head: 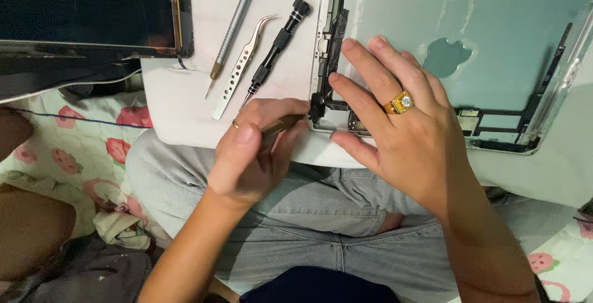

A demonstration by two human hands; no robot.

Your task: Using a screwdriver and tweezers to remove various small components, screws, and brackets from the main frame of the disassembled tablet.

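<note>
Left hand [256, 148] grips a thin brown-handled tool [282, 124], tip at the tablet back shell [494, 25] corner. Right hand [395, 124] lies flat, pressing the shell. Shell looks mostly stripped; prob. frame bits remain. Tweezers [241, 68], screwdriver [275, 46] at 11 o'clock.

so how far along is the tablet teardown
Done: the tablet shell lies open, its inside bare, and the screen panel sits apart. In hand: the left hand works a thin tool at the shell's corner while the right hand steadies it. Left: black strips still line the edges.
</note>
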